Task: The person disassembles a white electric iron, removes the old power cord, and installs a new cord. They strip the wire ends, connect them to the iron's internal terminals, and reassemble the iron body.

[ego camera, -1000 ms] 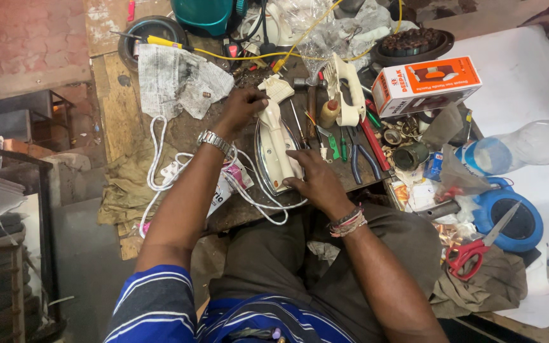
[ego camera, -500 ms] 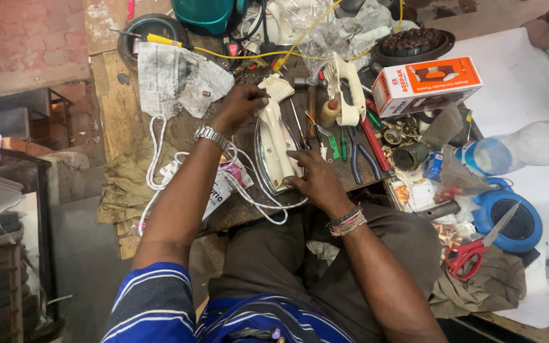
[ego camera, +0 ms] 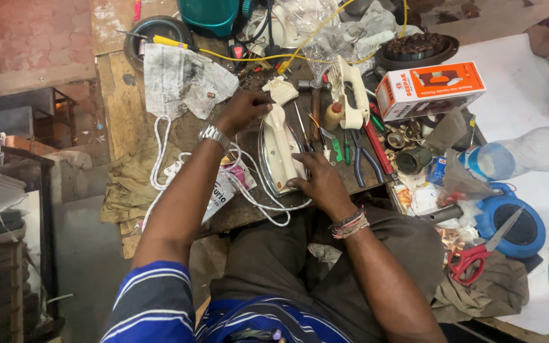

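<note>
a cream-white plastic electric iron with a shiny metal sole plate point(ego camera: 281, 149) lies on a dark, worn wooden workbench point(ego camera: 236, 213), in front of the seated person, and everything here is placed from this iron. the left hand point(ego camera: 244, 109) is at the far end of the iron, with fingers curled narrow on the upper part of the cream body; i cannot tell if it really grips it or only presses it. a silver metal wristwatch point(ego camera: 214, 135) is on that wrist. the right hand point(ego camera: 320, 183) rests at the near end of the iron, on the right side, with fingers spread quite wide and flat, touching the edge of the sole plate; it holds no tool. a bundle of red and pale thread bracelets point(ego camera: 349, 223) is on this wrist.

a white round power cord point(ego camera: 249, 197) makes loops just left of the iron and passes in front of it. far left of the iron lies a crumpled grey newspaper sheet point(ego camera: 185, 79). just right of the iron lie thin screwdrivers, and a little more right are pliers with blue handles point(ego camera: 362, 164). beyond these, to the right, stands an orange and white cardboard box point(ego camera: 430, 89). well to the right and nearer to the person are a clear plastic bottle with blue cap point(ego camera: 516, 152) and scissors with red handles point(ego camera: 478, 254). behind the iron, far from the person, a teal plastic container point(ego camera: 214, 16) stands.
</note>
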